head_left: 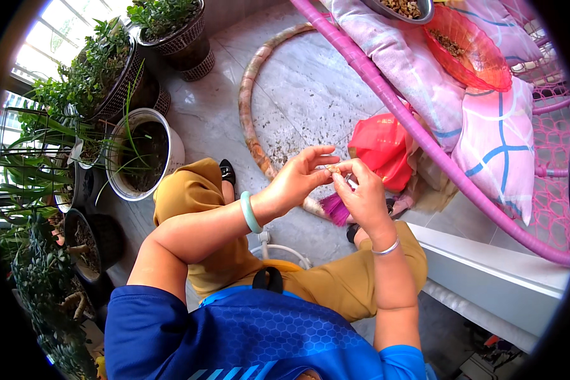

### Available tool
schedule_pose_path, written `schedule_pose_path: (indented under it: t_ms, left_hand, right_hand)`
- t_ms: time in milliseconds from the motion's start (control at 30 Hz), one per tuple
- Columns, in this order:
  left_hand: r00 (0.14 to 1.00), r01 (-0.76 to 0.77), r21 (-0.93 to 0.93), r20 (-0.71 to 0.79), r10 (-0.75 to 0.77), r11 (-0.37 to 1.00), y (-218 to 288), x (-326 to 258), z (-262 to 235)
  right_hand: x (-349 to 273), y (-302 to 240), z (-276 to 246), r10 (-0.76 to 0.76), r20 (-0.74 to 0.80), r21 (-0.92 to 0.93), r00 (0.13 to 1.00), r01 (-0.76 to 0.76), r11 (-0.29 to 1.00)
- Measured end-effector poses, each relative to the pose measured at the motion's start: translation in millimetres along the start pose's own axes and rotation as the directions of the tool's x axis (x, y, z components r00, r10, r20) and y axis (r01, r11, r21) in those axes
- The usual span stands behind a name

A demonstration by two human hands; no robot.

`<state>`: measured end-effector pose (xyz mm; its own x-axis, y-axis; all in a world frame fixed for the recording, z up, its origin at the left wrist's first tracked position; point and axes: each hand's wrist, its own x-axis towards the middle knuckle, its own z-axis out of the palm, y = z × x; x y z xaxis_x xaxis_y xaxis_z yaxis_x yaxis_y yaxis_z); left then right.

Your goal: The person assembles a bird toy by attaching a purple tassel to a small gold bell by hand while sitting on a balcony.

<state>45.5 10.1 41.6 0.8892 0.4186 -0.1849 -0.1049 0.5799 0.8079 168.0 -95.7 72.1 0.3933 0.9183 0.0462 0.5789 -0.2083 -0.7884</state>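
Observation:
A small tan, nut-like piece [334, 169] sits between the fingertips of both hands, above the floor in the middle of the view. My left hand [296, 180], with a pale green bangle on its wrist, pinches it from the left while the other fingers stretch out. From the right, my right hand [365, 195] grips the same piece with thumb and forefinger; a silver bracelet circles that wrist. Fingers cover part of the piece, so its exact kind is unclear. Just beyond the right hand stands a red plastic bag [381, 151].
A hoop-like tube [247, 95] curves around crumbs scattered on the tiles. Upper right, a metal bowl [418, 18] of brown pieces and a red bowl [491, 60] rest on pink cushions behind a pink rail [418, 123]. Potted plants, including a white pot [177, 151], line the left.

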Motion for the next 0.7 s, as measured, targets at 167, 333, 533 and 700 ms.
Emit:
schedule_pose_path:
  t_ms: [167, 333, 533, 700]
  left_hand:
    - [0.995, 0.102, -0.139, 0.011, -0.101, 0.985, 4, -2, -1]
    - [0.997, 0.063, -0.125, -0.045, -0.069, 0.99, 4, -3, -1]
    - [0.993, -0.021, -0.051, -0.115, 0.015, 0.998, 5, -3, -4]
    - [0.99, -0.016, -0.023, -0.143, 0.013, 1.0, 9, -3, -4]
  right_hand:
    - [1, -3, 0, -0.223, -0.204, -0.207, 0.953, 0.18, 0.962]
    - [2, -2, 6, -0.336, -0.225, -0.247, 0.914, 0.28, 0.928]
    - [2, -4, 7, -0.27, -0.168, -0.096, 0.948, 0.257, 0.962]
    - [3, 13, -7, 0.206, -0.13, 0.411, 0.97, -0.136, 0.901]
